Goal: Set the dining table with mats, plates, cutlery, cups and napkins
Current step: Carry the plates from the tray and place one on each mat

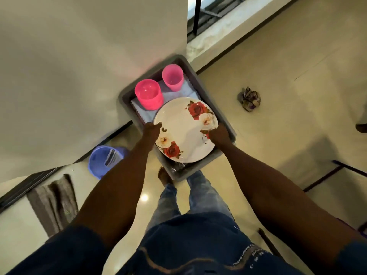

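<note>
I carry a grey plastic tub [191, 70] in front of me above the floor. A white plate with red and white roses [184, 126] lies on top at its near end. Two pink cups [148, 94] [172, 79] stand at the far end on folded pale blue napkins [176, 92]. My left hand [152, 130] grips the tub's left side, its thumb on the plate's rim. On the right side my right hand [219, 134] grips the tub in the same way, fingers over the plate's edge. What lies under the plate is hidden.
A white wall [79, 66] stands close on the left. A blue bucket [103, 159] and a grey towel [53, 199] sit at its foot. A crumpled cloth [249, 98] lies on the tiled floor to the right. Dark furniture legs [337, 171] reach in from the right edge.
</note>
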`<state>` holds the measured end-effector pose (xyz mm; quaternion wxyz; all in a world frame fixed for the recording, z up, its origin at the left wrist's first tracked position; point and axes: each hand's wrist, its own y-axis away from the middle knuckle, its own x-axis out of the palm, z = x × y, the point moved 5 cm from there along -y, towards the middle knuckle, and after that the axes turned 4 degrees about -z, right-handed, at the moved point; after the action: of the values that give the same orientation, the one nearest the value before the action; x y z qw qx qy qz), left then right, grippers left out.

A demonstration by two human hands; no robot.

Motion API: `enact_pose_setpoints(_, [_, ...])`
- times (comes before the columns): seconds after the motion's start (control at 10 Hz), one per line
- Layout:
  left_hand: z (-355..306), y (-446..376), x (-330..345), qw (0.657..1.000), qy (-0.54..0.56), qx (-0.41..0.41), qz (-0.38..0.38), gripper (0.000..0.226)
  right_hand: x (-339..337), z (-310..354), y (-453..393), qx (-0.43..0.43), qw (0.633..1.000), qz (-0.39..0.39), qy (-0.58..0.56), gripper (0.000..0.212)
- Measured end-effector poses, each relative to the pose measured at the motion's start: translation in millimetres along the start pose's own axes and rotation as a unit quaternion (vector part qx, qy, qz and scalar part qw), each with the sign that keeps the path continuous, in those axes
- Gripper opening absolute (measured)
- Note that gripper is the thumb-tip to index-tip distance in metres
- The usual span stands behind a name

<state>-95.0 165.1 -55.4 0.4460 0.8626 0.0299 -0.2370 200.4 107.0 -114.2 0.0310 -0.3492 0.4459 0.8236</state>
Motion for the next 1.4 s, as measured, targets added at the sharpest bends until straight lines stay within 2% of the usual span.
enact_pose_setpoints(0.1, [14, -14, 18, 0.999, 0.01, -0.043, -0.003, 0.017, 33, -39, -61, 0.082, 0.995, 0.04, -0.035, 0.083])
enact_pose_setpoints(0.2, [35, -31, 33, 0.996, 0.037, -0.084, -0.003, 0.038, 68, -67, -113, 0.099, 0.987, 0.06, -0.11, 0.101])
enact_pose_setpoints(0.3, [59, -45, 41, 0.993, 0.039, -0.11, -0.019, 0.057, 73, -67, -120, 0.125, 0.976, 0.071, -0.161, 0.107])
enact_pose_setpoints(0.4, [66, -51, 44, 0.994, 0.029, -0.107, -0.02, 0.061, 14, -11, -55, 0.148, 0.976, 0.098, -0.128, 0.074])
enact_pose_setpoints(0.5, [64, -47, 47, 0.994, 0.025, -0.104, -0.001, 0.036, 3, 6, -37, 0.151, 0.975, 0.114, -0.12, 0.06])
enact_pose_setpoints(0.6, [53, -34, 46, 0.995, 0.009, -0.099, 0.002, 0.05, 49, -58, -111, 0.149, 0.98, 0.091, -0.097, 0.075])
enact_pose_setpoints(0.7, [58, -35, 46, 0.996, -0.016, -0.088, 0.002, 0.045, 54, -61, -112, 0.158, 0.972, 0.08, -0.157, 0.053])
enact_pose_setpoints(0.8, [53, -25, 41, 0.997, -0.03, -0.072, -0.007, 0.052, -14, 14, -30, 0.155, 0.963, 0.029, -0.216, 0.05])
enact_pose_setpoints(0.9, [42, -8, 36, 0.997, -0.051, -0.049, -0.019, 0.039, -33, 33, -10, 0.109, 0.961, 0.041, -0.249, 0.036])
enact_pose_setpoints(1.0, [33, 5, 34, 0.997, -0.063, -0.028, -0.028, 0.037, -41, 34, 3, 0.108, 0.949, 0.074, -0.286, 0.018])
enact_pose_setpoints(1.1, [34, 9, 32, 0.996, -0.079, -0.022, -0.032, 0.039, -34, 40, 14, 0.097, 0.933, 0.117, -0.325, 0.034])
enact_pose_setpoints(1.2, [35, 14, 31, 0.993, -0.117, 0.006, -0.029, 0.043, -26, 44, 25, 0.097, 0.919, 0.127, -0.359, 0.036])
enact_pose_setpoints(1.4, [32, 31, 12, 0.988, -0.144, 0.052, -0.033, 0.039, -24, 39, 52, 0.078, 0.914, 0.069, -0.391, 0.034])
